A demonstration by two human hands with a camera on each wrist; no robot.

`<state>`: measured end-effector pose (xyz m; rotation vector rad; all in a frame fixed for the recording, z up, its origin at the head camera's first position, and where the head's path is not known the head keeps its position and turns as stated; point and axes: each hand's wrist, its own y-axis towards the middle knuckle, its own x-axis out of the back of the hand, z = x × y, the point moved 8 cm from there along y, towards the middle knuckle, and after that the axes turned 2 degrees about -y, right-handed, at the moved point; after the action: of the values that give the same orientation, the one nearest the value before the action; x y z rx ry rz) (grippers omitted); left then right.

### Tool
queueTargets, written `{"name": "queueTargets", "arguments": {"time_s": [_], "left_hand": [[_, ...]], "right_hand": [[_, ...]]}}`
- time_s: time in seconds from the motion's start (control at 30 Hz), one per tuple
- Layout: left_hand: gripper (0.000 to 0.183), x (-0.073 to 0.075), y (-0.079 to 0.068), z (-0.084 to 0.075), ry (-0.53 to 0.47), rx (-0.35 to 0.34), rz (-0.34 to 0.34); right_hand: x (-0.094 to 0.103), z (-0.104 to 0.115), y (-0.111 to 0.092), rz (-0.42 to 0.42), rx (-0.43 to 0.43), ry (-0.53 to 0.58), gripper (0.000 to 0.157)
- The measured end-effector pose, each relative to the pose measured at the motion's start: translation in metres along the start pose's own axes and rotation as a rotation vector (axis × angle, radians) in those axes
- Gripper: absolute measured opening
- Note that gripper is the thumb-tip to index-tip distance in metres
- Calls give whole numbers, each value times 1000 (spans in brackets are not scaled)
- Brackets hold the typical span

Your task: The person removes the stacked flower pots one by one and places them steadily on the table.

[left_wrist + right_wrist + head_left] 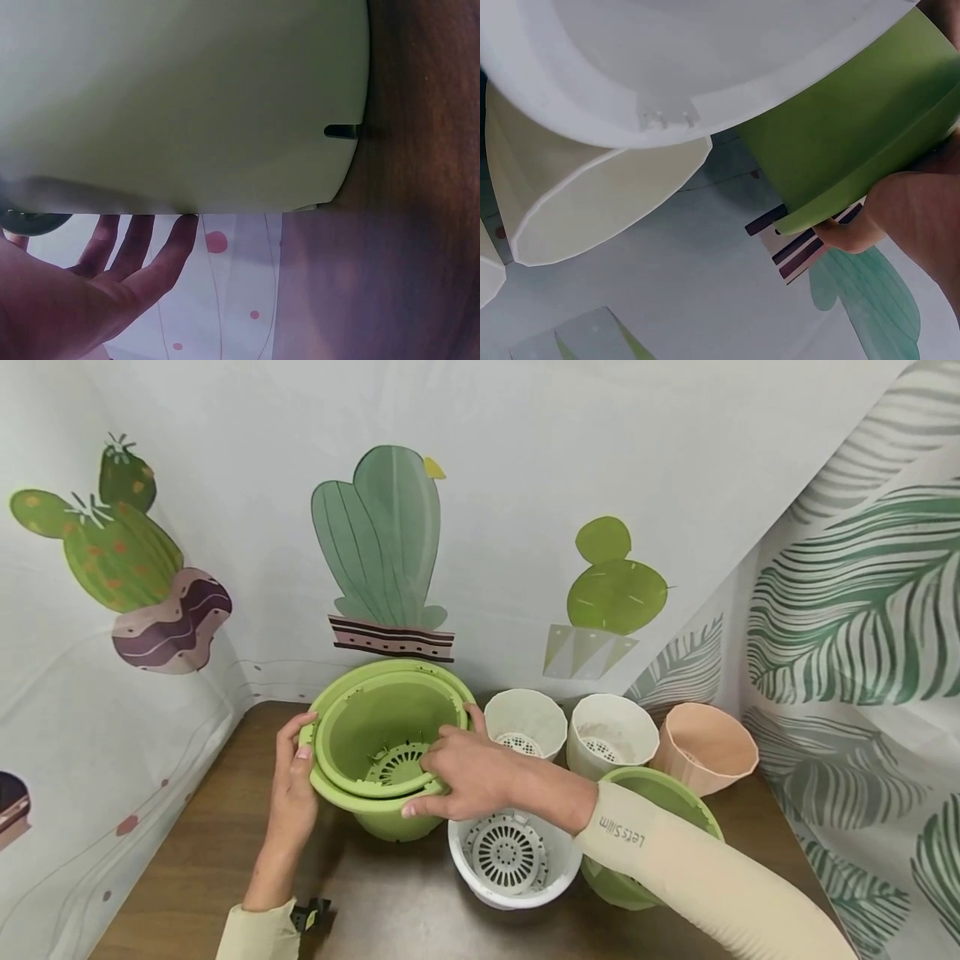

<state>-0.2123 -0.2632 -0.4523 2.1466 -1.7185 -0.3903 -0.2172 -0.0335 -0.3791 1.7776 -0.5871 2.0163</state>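
Two green plastic pots are nested at the left of the table in the head view: a larger outer pot (397, 825) and a smaller inner pot (375, 718) with a slotted bottom. My left hand (295, 785) grips the left rim, its thumb over the edge. In the left wrist view, the fingers (169, 255) lie against the outer wall. At the right rim, my right hand (480, 768) holds the nested pots, with bent fingers over the inner rim and the thumb at the outer rim. Part of that rim is hidden beneath the right hand.
A white pot (517, 902) with a slotted grey bottom stands under the right forearm. Beside it is another green pot (626, 893), partly covered by the sleeve. Two off-white pots (525, 714) (615, 722) and a peach pot (708, 743) line the back by the cactus-print cloth (510, 527).
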Motion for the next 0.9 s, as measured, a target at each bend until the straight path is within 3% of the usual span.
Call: {"name": "queueTargets", "arguments": {"time_s": [0.67, 0.9], "left_hand": [[48, -1, 0, 0, -7, -11, 1], [48, 0, 0, -1, 0, -15, -3]], "right_hand": [[0, -2, 0, -77, 13, -1, 59], [1, -2, 0, -106, 4, -4, 49]]}}
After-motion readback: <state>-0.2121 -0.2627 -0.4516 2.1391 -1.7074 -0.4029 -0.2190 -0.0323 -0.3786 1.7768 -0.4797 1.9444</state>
